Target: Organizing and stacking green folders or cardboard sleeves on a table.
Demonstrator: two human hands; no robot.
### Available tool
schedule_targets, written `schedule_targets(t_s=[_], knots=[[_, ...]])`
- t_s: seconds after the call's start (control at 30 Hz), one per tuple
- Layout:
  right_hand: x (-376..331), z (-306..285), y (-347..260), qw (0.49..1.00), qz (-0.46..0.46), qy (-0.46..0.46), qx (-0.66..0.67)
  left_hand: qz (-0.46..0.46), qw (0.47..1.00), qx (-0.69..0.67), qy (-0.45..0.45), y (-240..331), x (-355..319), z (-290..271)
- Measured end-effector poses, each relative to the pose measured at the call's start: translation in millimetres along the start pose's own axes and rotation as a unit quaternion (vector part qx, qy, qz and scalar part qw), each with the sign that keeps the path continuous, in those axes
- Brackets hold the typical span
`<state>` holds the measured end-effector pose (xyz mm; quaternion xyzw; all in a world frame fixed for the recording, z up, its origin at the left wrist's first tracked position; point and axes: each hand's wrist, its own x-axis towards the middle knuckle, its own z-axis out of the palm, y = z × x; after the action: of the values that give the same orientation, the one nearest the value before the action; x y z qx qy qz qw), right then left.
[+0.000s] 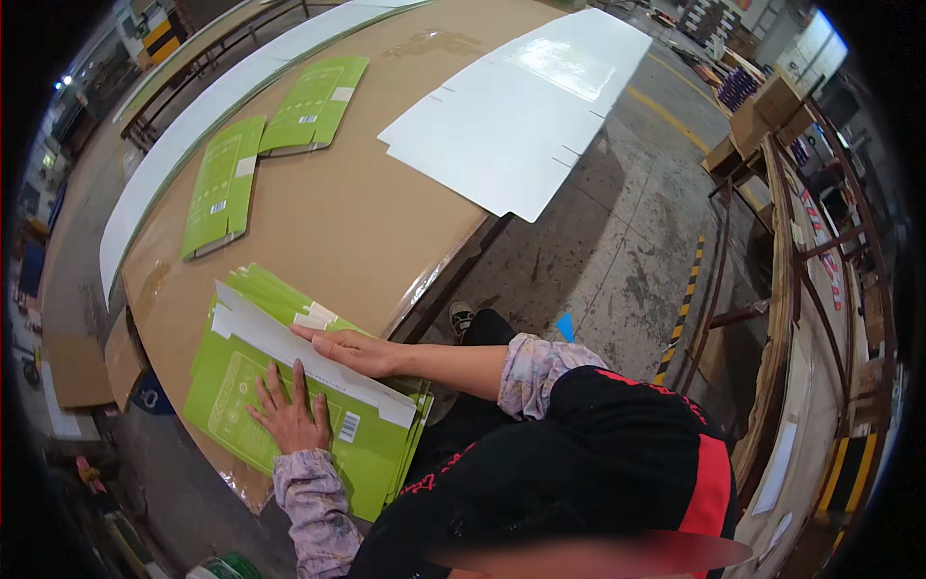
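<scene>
A stack of flat green printed cardboard sheets (227, 381) lies at the near end of a brown-topped table. Along the top sheet runs a white folded flap (265, 336) with notched ends. My left hand (292, 410) rests on the green face, fingers spread, near a barcode patch. Laid flat along the white flap is my right hand (352, 351), its fingers stretched out and pointing left. Neither hand grips anything. More green sheets fan out beneath and beyond the top one.
Two folded green cardboard pieces (224, 188) lie farther up the brown table (357, 217). A large white notched sheet (511, 116) overhangs the table's right edge. To the right stands a rack (772, 251) with cardboard boxes (762, 116). Yellow-black tape (687, 304) marks the floor.
</scene>
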<state>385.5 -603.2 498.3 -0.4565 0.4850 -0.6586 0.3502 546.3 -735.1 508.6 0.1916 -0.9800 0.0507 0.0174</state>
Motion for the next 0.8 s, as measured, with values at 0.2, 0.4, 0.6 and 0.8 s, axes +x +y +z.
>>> schedule_targets(t_s=[0.2,0.4,0.6,0.8], knots=[[5,7,-6,0.990,0.050,-0.082,-0.103,-0.033,0.998,-0.036,-0.050,-7,7,0],[5,17,-9,0.926,-0.026,-0.109,-0.361,-0.007,0.999,-0.041,0.009,-7,9,2],[2,40,7,0.844,-0.056,-0.115,-0.520,-0.081,0.975,-0.168,0.120,-19,-3,25],[0,43,10,0.791,-0.066,-0.106,-0.600,-0.057,0.980,-0.122,0.149,-25,21,19]])
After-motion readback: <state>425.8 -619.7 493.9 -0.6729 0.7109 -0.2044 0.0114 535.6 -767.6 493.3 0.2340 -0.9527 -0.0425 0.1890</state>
